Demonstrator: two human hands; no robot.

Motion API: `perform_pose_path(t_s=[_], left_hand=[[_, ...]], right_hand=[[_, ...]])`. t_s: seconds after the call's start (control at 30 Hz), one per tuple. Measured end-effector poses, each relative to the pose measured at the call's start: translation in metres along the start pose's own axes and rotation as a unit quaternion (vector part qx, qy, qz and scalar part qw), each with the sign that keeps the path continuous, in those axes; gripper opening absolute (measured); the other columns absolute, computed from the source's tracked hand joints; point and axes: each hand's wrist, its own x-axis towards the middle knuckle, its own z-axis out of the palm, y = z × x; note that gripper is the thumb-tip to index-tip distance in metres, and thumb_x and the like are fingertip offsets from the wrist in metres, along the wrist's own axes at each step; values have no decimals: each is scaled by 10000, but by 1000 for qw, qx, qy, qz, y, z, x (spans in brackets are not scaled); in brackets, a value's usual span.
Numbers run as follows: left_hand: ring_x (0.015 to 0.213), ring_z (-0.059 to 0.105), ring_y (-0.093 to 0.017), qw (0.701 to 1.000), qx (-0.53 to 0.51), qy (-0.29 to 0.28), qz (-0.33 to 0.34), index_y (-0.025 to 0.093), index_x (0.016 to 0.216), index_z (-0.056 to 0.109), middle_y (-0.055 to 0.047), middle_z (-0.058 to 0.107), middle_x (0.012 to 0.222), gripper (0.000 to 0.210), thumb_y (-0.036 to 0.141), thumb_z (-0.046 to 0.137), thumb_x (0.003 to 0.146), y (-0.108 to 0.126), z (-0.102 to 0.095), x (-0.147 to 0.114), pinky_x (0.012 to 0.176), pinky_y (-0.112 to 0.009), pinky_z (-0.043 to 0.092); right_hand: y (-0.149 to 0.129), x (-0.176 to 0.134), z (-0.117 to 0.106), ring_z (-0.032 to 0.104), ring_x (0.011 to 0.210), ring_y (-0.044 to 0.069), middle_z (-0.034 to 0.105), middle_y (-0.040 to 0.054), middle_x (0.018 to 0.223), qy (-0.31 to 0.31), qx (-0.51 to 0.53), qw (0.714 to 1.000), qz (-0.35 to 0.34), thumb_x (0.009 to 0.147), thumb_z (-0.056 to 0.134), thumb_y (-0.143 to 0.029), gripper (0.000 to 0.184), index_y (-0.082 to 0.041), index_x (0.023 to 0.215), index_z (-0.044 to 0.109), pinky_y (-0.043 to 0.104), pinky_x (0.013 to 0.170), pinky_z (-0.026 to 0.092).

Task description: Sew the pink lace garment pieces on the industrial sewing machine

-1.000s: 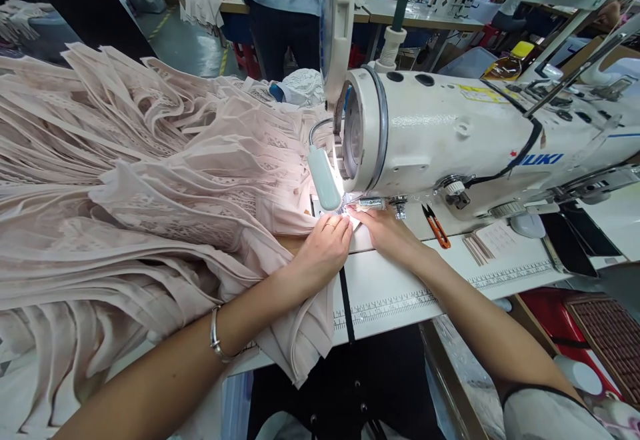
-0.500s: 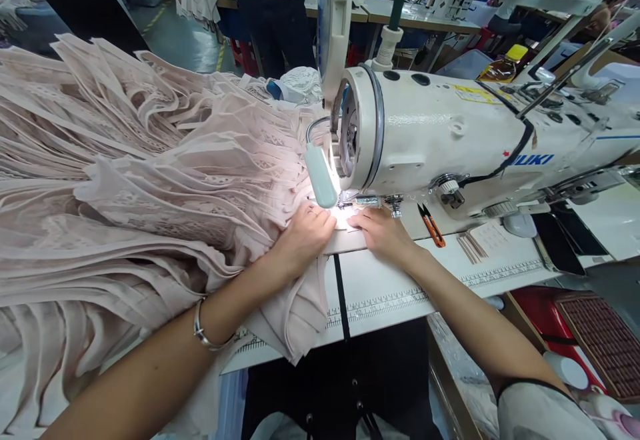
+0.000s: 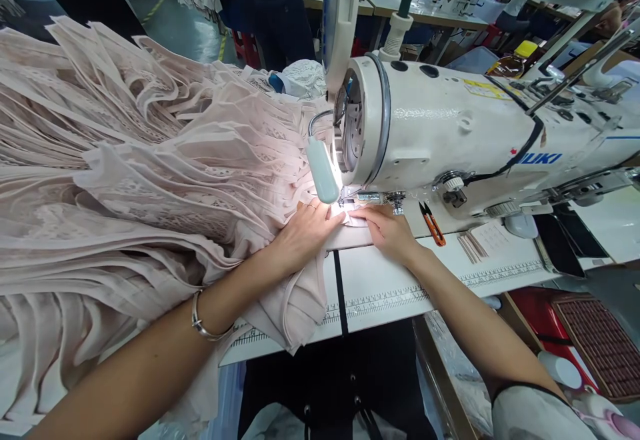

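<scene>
My left hand (image 3: pixel 306 230) lies on pale pink fabric (image 3: pixel 300 307) to the left of the needle area, its thumb stretched out to the right and its fingers partly extended. Opposite it, my right hand (image 3: pixel 391 232) rests on the sewing bed with the index finger straight, pointing at the left thumb. Between the fingertips is a small, brightly lit piece of the fabric, just in front of the presser foot (image 3: pixel 342 201) of the white sewing machine (image 3: pixel 425 127). A pale green lamp (image 3: pixel 323 170) hangs over the spot and hides part of the needle area.
A large heap of pink lace-trimmed garments (image 3: pixel 165 200) covers the left side. Orange thread snips (image 3: pixel 433 224), thin fabric strips (image 3: pixel 471 247) and a dark phone-like slab (image 3: pixel 559 243) lie to the right. A printed ruler (image 3: pixel 385 303) runs along the table's front edge. Another person (image 3: pixel 265 13) stands behind.
My left thumb has stretched out to the right and that hand has loosened. My right index finger has straightened over the fabric. The camera view has shifted slightly.
</scene>
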Motion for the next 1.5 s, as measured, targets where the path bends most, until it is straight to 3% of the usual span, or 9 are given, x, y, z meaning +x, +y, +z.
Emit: perform_pose_path(t_s=[0.1,0.2,0.37,0.6,0.87,1.0,1.2,1.4,1.5], left_hand=[[876,555,-174,997,-61,37,40,230,1126,701,-48,628,990,244,187,479,1035,-4,3,-1,712,-272,428],[790,542,-162,993,-36,68,86,169,987,711,-26,614,829,259,148,458,1039,-4,4,0,689,-268,424],[764,533,-183,994,49,62,77,145,877,671,-42,598,789,255,87,463,1013,6,0,1,683,-290,425],[754,547,-180,995,29,62,79,147,839,649,-39,598,772,257,88,464,1007,11,1,0,682,-288,450],[1199,597,-277,996,-72,35,51,117,1112,620,-166,644,1287,197,106,477,977,-1,0,-10,995,-442,516],[1159,629,-278,996,-75,17,42,123,1075,629,-159,657,1273,193,101,460,985,-2,-2,-8,947,-423,543],[1121,651,-265,996,-86,5,34,154,1027,641,-136,682,1230,207,122,438,1002,-3,-4,-5,909,-408,547],[1172,631,-270,995,-102,-11,11,170,1077,652,-135,655,1320,219,165,443,1011,-8,4,-6,977,-438,528],[1201,616,-281,995,-101,-18,6,160,1101,648,-146,632,1360,198,182,478,1003,-8,5,-5,1014,-464,510]], right_hand=[[1,-1,0,691,1035,195,760,3,1113,28,13,999,-15,934,403,-93,428,-284,1123,736,329,880,558],[2,-1,0,697,1018,182,765,4,1071,44,25,998,-38,916,409,-75,413,-272,1050,747,309,868,554],[3,-2,2,699,964,168,764,12,1035,42,41,996,-63,903,423,-69,381,-252,1001,742,280,791,535],[3,0,-3,680,940,161,756,14,996,10,62,993,-102,886,436,-61,389,-246,994,762,277,797,513],[5,-2,-8,638,998,178,715,30,1107,-50,-3,988,-145,891,477,-39,431,-292,1069,778,286,765,509],[8,-4,-5,616,1116,208,721,38,1167,-46,-12,986,-157,901,469,-25,453,-292,1115,767,323,828,540],[10,-3,-5,629,1107,208,751,32,1142,-48,-7,983,-178,932,456,-58,426,-272,1144,758,344,847,553],[5,-1,-4,620,1122,216,756,27,1124,-41,-41,986,-157,934,451,-68,410,-251,1151,747,294,668,518],[1,0,-2,612,1144,214,751,25,1139,-43,-57,988,-138,912,459,-40,430,-257,1156,738,298,700,514]])
